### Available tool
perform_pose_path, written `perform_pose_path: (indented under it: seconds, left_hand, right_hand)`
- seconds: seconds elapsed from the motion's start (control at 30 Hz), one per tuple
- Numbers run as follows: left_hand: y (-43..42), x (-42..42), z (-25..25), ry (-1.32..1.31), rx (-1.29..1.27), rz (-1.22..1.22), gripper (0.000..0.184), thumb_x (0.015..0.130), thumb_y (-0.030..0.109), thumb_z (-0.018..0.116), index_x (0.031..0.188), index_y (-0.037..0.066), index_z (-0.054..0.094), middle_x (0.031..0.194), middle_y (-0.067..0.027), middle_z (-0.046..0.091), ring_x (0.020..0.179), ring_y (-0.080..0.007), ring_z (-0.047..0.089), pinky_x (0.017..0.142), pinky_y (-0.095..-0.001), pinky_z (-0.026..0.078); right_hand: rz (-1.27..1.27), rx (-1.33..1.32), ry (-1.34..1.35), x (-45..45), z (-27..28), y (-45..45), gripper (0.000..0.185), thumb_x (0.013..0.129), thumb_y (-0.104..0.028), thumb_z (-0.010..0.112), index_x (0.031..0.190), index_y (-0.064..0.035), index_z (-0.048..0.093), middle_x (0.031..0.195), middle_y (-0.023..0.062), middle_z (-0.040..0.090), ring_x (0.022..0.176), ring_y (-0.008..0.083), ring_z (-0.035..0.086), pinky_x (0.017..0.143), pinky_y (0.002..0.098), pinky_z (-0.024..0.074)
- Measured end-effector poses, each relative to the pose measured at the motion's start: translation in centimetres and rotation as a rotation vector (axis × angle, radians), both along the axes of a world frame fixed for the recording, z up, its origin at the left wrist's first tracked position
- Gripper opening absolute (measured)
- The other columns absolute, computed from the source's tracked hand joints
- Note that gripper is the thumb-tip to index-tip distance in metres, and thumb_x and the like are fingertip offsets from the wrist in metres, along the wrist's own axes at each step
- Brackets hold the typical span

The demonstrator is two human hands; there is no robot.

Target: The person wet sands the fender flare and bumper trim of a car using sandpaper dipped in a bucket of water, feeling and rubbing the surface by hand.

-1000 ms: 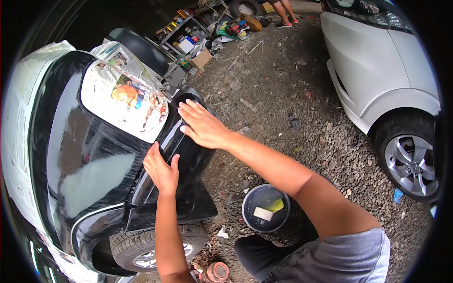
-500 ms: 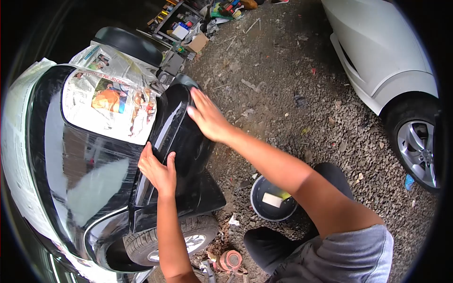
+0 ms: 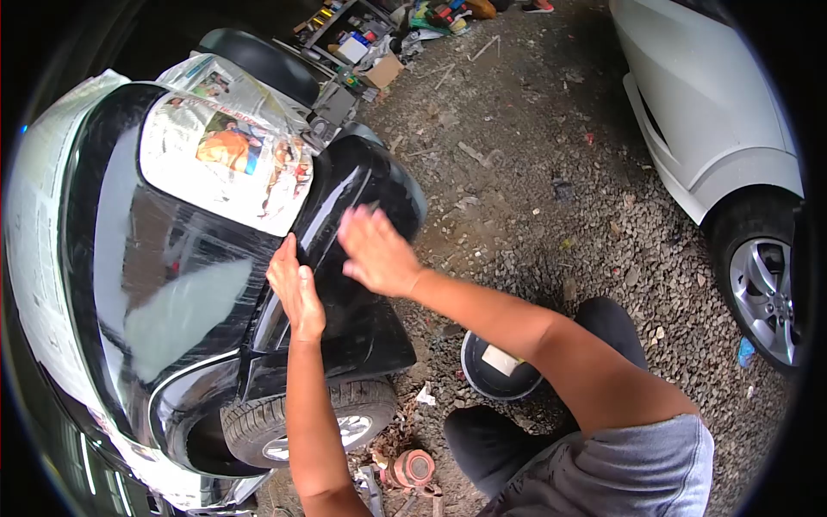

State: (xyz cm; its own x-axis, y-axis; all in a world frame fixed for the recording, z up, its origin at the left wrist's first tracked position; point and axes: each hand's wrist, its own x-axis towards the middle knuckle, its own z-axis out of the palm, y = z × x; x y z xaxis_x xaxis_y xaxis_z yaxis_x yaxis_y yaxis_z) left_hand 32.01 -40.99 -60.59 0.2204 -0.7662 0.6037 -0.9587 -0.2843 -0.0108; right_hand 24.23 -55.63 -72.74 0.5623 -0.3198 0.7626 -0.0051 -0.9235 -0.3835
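A glossy black car bumper (image 3: 349,319) curves round the corner of a car whose panels are black. My left hand (image 3: 295,291) rests with fingers stretched along the bumper's upper edge, beside the black body panel (image 3: 202,258). Over the bumper's face, to the right of it, is my right hand (image 3: 377,252). Its fingers are extended and a little blurred, and whether the palm touches the surface I cannot tell. Neither hand holds anything. Newspaper (image 3: 228,159) covers the part of the car just above my left hand.
Below the bumper is a car wheel (image 3: 327,418). A dark bucket (image 3: 469,366) with a pale block (image 3: 501,359) in it stands by my knees. A reddish round object (image 3: 413,468) lies nearby. A silver-white car (image 3: 724,103) stands right. Cluttered shelves (image 3: 345,21) and a cardboard box (image 3: 382,71) sit behind.
My right hand has moved down from the bumper's upper end towards its middle. My left hand has stayed along the edge, its fingers closer together. The whole view has shifted slightly.
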Motion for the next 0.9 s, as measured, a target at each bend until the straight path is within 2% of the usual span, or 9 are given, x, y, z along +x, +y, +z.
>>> perform_pose_path:
  seconds: [0.07, 0.13, 0.27, 0.4, 0.47, 0.6, 0.67, 0.8, 0.9]
  left_hand:
    - [-0.1, 0.0, -0.2, -0.017, -0.017, 0.003, 0.075, 0.107, 0.056, 0.023, 0.152, 0.000, 0.043, 0.144, -0.0224, 0.049, 0.137, -0.0381, 0.039, 0.116, -0.0493, 0.023]
    - [-0.2, 0.1, -0.3, -0.031, -0.031, -0.010, 0.076, 0.107, 0.058, 0.023, 0.152, 0.000, 0.043, 0.144, -0.0227, 0.049, 0.136, -0.0386, 0.040, 0.115, -0.0496, 0.023]
    - [0.1, 0.0, -0.1, 0.030, -0.051, -0.073, 0.079, 0.106, 0.060, 0.021, 0.151, 0.000, 0.043, 0.144, -0.0227, 0.049, 0.136, -0.0392, 0.040, 0.115, -0.0497, 0.023]
    - [0.3, 0.2, -0.3, 0.059, -0.085, -0.089, 0.078, 0.105, 0.061, 0.021, 0.150, 0.001, 0.045, 0.146, -0.0225, 0.048, 0.136, -0.0388, 0.040, 0.116, -0.0506, 0.023]
    - [0.2, 0.3, -0.4, -0.028, -0.053, -0.061, 0.079, 0.104, 0.062, 0.024, 0.150, 0.001, 0.045, 0.145, -0.0223, 0.048, 0.136, -0.0394, 0.040, 0.116, -0.0513, 0.024]
    - [-0.5, 0.1, -1.0, -0.161, -0.052, 0.009, 0.075, 0.103, 0.060, 0.040, 0.150, 0.001, 0.044, 0.145, -0.0227, 0.048, 0.134, -0.0405, 0.041, 0.115, -0.0523, 0.025]
    - [-0.8, -0.3, -1.2, -0.227, -0.035, 0.054, 0.072, 0.102, 0.053, 0.051, 0.149, 0.000, 0.044, 0.144, -0.0239, 0.048, 0.132, -0.0406, 0.042, 0.114, -0.0523, 0.027]
    - [-0.8, -0.2, -1.1, -0.231, -0.022, 0.057, 0.066, 0.100, 0.043, 0.059, 0.148, 0.000, 0.044, 0.144, -0.0236, 0.049, 0.132, -0.0399, 0.042, 0.113, -0.0509, 0.028]
    - [-0.8, 0.0, -1.1, -0.276, -0.007, 0.071, 0.065, 0.099, 0.040, 0.062, 0.148, 0.001, 0.044, 0.144, -0.0231, 0.049, 0.133, -0.0404, 0.042, 0.114, -0.0509, 0.027]
  right_hand:
    - [-0.203, 0.226, -0.496, 1.0, 3.3, -4.0, 0.072, 0.105, -0.046, 0.044, 0.151, 0.0079, 0.038, 0.164, 0.0253, 0.029, 0.152, 0.0414, 0.026, 0.125, 0.0543, 0.0175]
    - [-0.086, 0.728, -0.504, 2.3, 6.9, -7.6, 0.066, 0.107, -0.041, 0.040, 0.149, 0.0099, 0.042, 0.161, 0.0281, 0.033, 0.152, 0.0394, 0.029, 0.125, 0.0510, 0.0187]
    - [-0.395, 0.139, -0.268, 1.2, 7.5, 0.3, 0.064, 0.101, -0.041, 0.051, 0.145, 0.0049, 0.049, 0.159, 0.0235, 0.040, 0.150, 0.0382, 0.032, 0.124, 0.0533, 0.0205]
    - [0.208, -0.212, -0.279, 1.0, 2.2, 2.1, 0.069, 0.097, -0.041, 0.059, 0.151, -0.0015, 0.042, 0.161, 0.0197, 0.037, 0.151, 0.0396, 0.030, 0.123, 0.0547, 0.0211]
    - [-0.125, -0.005, -0.274, 0.0, 4.3, -1.7, 0.066, 0.100, -0.040, 0.056, 0.152, -0.0007, 0.042, 0.163, 0.0192, 0.034, 0.152, 0.0392, 0.027, 0.124, 0.0529, 0.0191]
    - [-0.240, 0.451, -0.491, 2.3, 7.0, -4.0, 0.068, 0.104, -0.037, 0.049, 0.154, 0.0053, 0.033, 0.165, 0.0257, 0.025, 0.154, 0.0422, 0.021, 0.125, 0.0550, 0.0145]
    - [-0.339, 0.410, -0.486, 2.5, 6.2, -0.6, 0.074, 0.103, -0.040, 0.049, 0.155, 0.0079, 0.028, 0.166, 0.0283, 0.021, 0.155, 0.0446, 0.016, 0.126, 0.0553, 0.0118]
    - [-0.040, 0.301, -0.349, 4.0, -4.1, 6.2, 0.081, 0.100, -0.042, 0.056, 0.157, 0.0061, 0.025, 0.167, 0.0278, 0.016, 0.155, 0.0486, 0.011, 0.125, 0.0595, 0.0096]
    - [-0.084, 0.366, -0.467, 2.9, -2.1, 3.0, 0.081, 0.099, -0.042, 0.057, 0.158, 0.0047, 0.025, 0.167, 0.0266, 0.015, 0.156, 0.0470, 0.010, 0.125, 0.0586, 0.0094]
